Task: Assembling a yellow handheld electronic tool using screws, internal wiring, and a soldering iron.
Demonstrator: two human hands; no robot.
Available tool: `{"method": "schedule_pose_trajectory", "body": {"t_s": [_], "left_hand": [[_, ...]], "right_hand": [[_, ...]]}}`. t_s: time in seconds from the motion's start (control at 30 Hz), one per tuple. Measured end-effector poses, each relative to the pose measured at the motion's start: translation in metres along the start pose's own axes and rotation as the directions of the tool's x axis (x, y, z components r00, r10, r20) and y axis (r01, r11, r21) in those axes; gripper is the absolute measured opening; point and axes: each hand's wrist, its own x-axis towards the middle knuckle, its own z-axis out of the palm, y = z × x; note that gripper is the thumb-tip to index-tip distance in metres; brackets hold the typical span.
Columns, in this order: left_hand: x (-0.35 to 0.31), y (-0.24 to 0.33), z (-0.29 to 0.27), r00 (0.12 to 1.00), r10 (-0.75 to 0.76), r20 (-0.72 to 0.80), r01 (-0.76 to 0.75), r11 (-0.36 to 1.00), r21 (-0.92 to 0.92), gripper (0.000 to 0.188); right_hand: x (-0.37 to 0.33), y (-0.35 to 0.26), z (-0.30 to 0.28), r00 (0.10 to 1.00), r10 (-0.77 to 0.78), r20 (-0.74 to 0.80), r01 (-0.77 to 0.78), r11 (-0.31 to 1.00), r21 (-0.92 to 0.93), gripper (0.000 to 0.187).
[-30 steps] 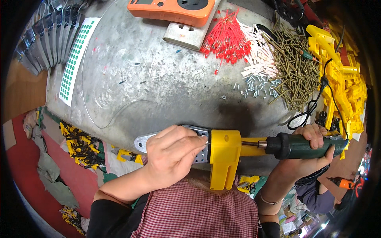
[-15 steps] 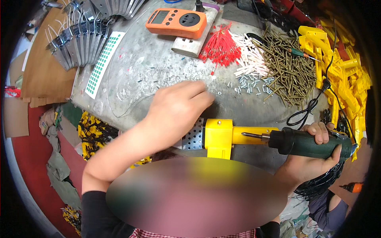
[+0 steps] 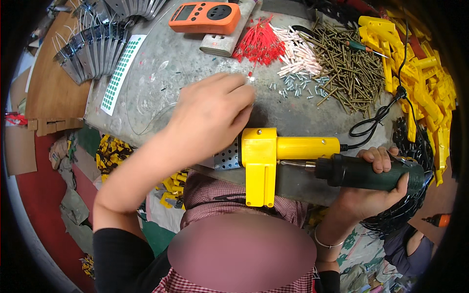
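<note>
My right hand (image 3: 367, 201) is wrapped round a dark green electric screwdriver (image 3: 364, 172), its bit pointing left. The bit lies just below the handle of a yellow plastic tool (image 3: 308, 147), close to its upright yellow block. A perforated metal piece (image 3: 227, 157) extends from the tool's left side, partly behind my left wrist. Above this metal piece, my left hand (image 3: 215, 102) is closed with the fingers curled together; whatever they hold, if anything, is hidden. Small silver screws (image 3: 299, 84) lie scattered to the right of that hand.
Farther back are an orange meter (image 3: 205, 17), red-tipped parts (image 3: 261, 43), white sleeves (image 3: 298, 52) and a heap of long brass-coloured screws (image 3: 349, 66). Yellow plastic housings (image 3: 426, 90) pile up at right. A black cord (image 3: 373, 124) loops behind the screwdriver. Finned metal parts (image 3: 93, 51) stand at left.
The bit has come down from in front of the yellow handle to below it. My left hand has shifted slightly left and up in the picture. The whole view has shifted somewhat.
</note>
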Motion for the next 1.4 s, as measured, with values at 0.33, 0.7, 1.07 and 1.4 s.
{"method": "schedule_pose_trajectory", "body": {"t_s": [0.33,0.7,1.07,1.4], "left_hand": [[-0.094,0.051,0.012,0.865,-0.485,-0.133,0.361,0.783,-0.506,0.015],[-0.093,0.046,0.024,0.878,-0.425,-0.222,0.256,0.807,-0.532,0.017],[-0.095,0.044,0.021,0.886,-0.428,-0.177,0.261,0.777,-0.572,0.014],[-0.09,0.025,0.014,0.937,-0.35,-0.021,0.246,0.7,-0.671,0.014]], "right_hand": [[0.0,0.003,-0.008,0.994,0.091,0.063,-0.099,0.983,0.153,0.037],[-0.002,0.008,-0.012,0.997,0.047,0.061,-0.051,0.997,0.064,0.035],[-0.003,0.014,-0.002,0.999,0.038,0.002,-0.038,0.997,0.061,0.034],[-0.002,0.013,-0.002,0.999,0.052,0.004,-0.052,0.998,0.042,0.032]]}}
